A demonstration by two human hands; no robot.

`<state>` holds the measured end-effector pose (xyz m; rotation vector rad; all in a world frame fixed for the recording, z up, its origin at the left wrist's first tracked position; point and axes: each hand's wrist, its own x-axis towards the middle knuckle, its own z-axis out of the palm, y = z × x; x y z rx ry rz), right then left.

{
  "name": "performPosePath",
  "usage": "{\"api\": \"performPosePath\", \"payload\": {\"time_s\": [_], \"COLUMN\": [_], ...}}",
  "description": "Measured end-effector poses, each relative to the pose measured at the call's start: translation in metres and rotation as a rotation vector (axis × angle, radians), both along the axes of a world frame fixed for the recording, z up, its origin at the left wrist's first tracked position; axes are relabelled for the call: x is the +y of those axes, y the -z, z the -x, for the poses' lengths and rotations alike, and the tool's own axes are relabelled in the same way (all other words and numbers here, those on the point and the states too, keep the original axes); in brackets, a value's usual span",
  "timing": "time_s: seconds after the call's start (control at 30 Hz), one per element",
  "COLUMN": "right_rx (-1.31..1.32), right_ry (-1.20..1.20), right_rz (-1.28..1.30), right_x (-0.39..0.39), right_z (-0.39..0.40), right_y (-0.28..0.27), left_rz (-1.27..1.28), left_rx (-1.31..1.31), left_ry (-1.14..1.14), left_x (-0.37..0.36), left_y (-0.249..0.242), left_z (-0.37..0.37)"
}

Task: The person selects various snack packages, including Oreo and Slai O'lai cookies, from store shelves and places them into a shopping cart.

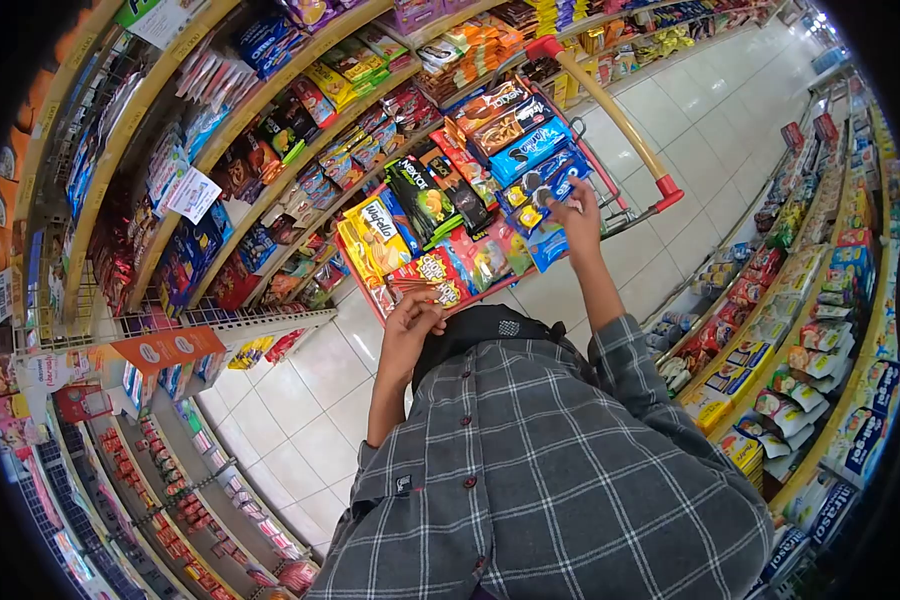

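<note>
My right hand [576, 218] is closed at the edge of a blue cookie pack [546, 192] with dark round cookies printed on it, at the right of the loaded shopping cart [372, 293]. My left hand [413, 328] is loosely curled by the cart's near left side, beside a red snack pack [425, 275]; nothing shows in its fingers. Around them lie a yellow Wafello pack [375, 235], a black and green Nextar pack [420, 200], a brown Nextar pack [490, 103] and a light blue pack [528, 148].
The cart's handle [610, 115], with red ends, rises at the far right. Stocked snack shelves [300, 150] curve along the left, and more shelves [770, 360] line the right. White floor tiles [315, 440] run between them. An orange display box [165, 352] juts out at left.
</note>
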<state>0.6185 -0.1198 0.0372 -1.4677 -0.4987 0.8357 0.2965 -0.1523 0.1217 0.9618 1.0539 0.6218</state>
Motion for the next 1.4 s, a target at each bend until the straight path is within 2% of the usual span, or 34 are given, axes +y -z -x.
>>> {"api": "performPosePath", "payload": {"time_s": [0.13, 0.27, 0.37, 0.4, 0.5, 0.7, 1.33, 1.37, 1.4], "right_rx": [0.015, -0.093, -0.458, -0.583, -0.761, -0.715, -0.771, -0.861, -0.778], "right_ry": [0.082, 0.073, 0.029, 0.011, 0.026, -0.093, -0.068, -0.044, -0.069], "right_rz": [-0.018, 0.057, 0.174, 0.273, 0.311, 0.308, 0.290, 0.319, 0.260], "right_x": [0.027, 0.039, 0.042, 0.036, 0.032, 0.034, 0.033, 0.034, 0.035], "right_z": [-0.011, -0.011, -0.020, -0.009, -0.005, 0.003, 0.006, -0.001, -0.005], "right_y": [0.020, 0.027, 0.051, 0.017, 0.017, 0.011, 0.023, 0.042, 0.047], "left_rz": [0.015, -0.004, 0.003, 0.002, 0.000, 0.000, 0.018, 0.008, 0.005], "left_rx": [0.033, 0.052, 0.056, 0.059, 0.058, 0.069, 0.008, 0.011, -0.001], "left_ry": [-0.045, -0.047, -0.061, -0.064, -0.068, -0.047, -0.035, -0.041, -0.026], "left_x": [-0.007, -0.010, -0.010, -0.010, -0.009, -0.006, 0.003, 0.005, 0.006], "left_y": [0.005, 0.005, 0.003, 0.003, 0.004, 0.006, 0.008, 0.010, 0.022], "left_z": [0.009, 0.013, 0.017, 0.018, 0.020, 0.023, 0.044, 0.048, 0.053]}}
